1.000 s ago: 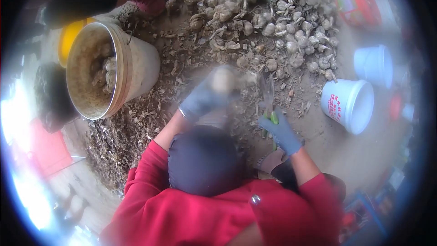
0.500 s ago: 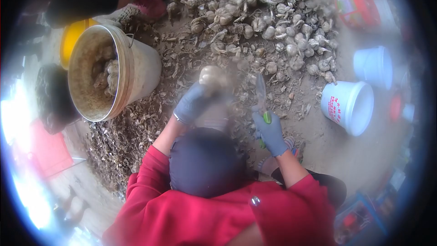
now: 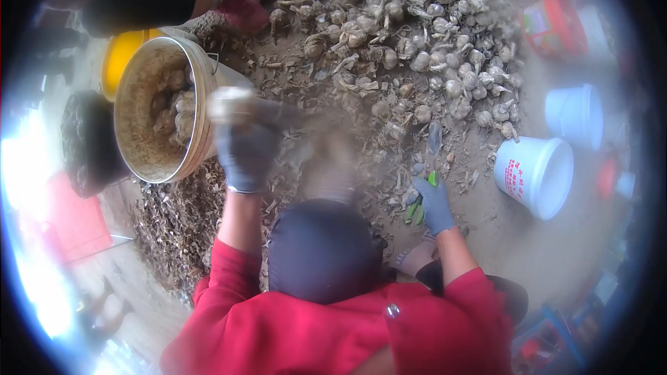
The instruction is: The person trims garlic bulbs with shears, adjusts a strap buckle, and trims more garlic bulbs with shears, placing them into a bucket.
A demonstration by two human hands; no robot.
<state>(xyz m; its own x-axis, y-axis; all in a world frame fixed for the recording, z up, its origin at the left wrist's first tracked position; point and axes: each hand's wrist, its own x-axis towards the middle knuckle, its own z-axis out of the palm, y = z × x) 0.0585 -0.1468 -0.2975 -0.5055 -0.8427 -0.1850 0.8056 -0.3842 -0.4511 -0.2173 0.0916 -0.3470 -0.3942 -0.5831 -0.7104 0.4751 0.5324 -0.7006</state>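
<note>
My left hand (image 3: 246, 149), in a grey glove, is at the near right side of a large dirty white bucket (image 3: 226, 82) lying tipped toward the left. Its fingers are closed round a pale garlic bulb (image 3: 231, 105), blurred by motion, outside the bucket's rim. More bulbs (image 3: 177, 118) lie inside the bucket. On the right, my right hand (image 3: 435, 207), also gloved, grips green-handled shears (image 3: 417, 212), their metal blades pointing away from me over the ground. Ahead lies a heap of garlic bulbs (image 3: 445, 62) with dry stalks.
Dry leaves and trimmings (image 3: 180, 229) cover the ground at left. A white bucket with red print (image 3: 517, 170), a pale blue bucket (image 3: 573, 114) and a red bucket (image 3: 554, 24) stand on the right. Another person's red-gloved hand (image 3: 242, 12) and a yellow bucket (image 3: 118, 62) appear upper left.
My left hand has carried the garlic bulb leftward and up to the large bucket's side. My right hand, still gripping the shears, has shifted slightly right and nearer me. The view has shifted a little.
</note>
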